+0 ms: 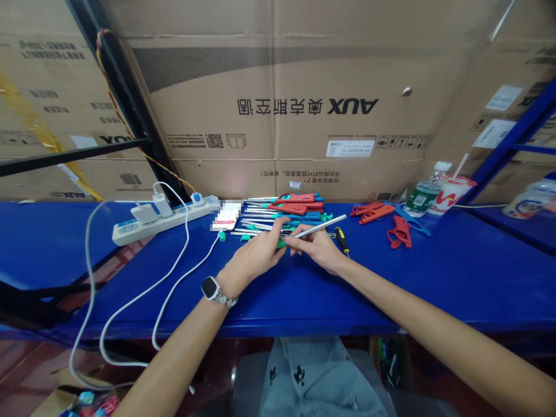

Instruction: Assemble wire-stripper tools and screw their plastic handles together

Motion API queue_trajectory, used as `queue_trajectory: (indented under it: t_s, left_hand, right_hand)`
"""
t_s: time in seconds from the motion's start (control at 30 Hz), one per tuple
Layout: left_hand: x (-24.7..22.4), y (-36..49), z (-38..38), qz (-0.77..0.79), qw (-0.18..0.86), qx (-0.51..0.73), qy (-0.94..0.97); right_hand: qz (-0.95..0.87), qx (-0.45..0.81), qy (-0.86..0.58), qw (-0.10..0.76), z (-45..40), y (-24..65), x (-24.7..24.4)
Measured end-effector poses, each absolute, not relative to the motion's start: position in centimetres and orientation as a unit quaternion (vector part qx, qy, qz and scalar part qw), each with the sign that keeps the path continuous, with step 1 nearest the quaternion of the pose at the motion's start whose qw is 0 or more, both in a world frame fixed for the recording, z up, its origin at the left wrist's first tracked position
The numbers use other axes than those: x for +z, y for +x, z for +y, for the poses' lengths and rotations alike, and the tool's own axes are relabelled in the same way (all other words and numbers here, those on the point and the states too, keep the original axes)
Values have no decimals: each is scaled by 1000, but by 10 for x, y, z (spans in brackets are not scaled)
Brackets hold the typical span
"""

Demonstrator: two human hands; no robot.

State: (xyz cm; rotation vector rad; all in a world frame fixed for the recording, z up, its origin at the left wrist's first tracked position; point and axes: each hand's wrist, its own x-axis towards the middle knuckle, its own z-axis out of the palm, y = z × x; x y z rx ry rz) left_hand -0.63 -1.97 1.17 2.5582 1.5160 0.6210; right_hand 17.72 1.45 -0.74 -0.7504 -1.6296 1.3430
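Note:
Both hands meet over the middle of the blue table. My left hand [256, 253], with a watch on its wrist, is closed round a green-handled lighter [281, 243]. Fingers of my right hand [319, 249] pinch the same lighter where its silver tube [321, 226] begins; the tube points up to the right. Just behind the hands lie several long lighters with red [295, 207], blue and green handles, their metal tubes toward the left. A black and yellow screwdriver [341, 240] rests right of my right hand.
Red handle pieces [399, 233] lie on the table [456, 272] at the right, near a bottle [423, 194] and a cup [452, 194]. At the left are a white power strip [167, 220] with cables and a phone [228, 215]. Cardboard [278, 75] stands behind.

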Motion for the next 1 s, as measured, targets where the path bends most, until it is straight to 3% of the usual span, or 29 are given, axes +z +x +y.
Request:
queue_trajectory:
  t_s: [0.47,0.73,0.9,1.0]
  left_hand:
    - [36,9,-17,410,99,344,839]
    - [36,51,-1,342,319,530,708]
    - [33,49,-3,373,315,556,673]
    - [29,25,-12,397,318,529,680]
  right_hand:
    - [-659,502,-276,487,13,196,4]
    - [-736,452,-273,423,-5,192,-6]
    - [-691,569,-254,367,-15,192,-5]
    - [-731,489,-306,366,-17,210,-5]
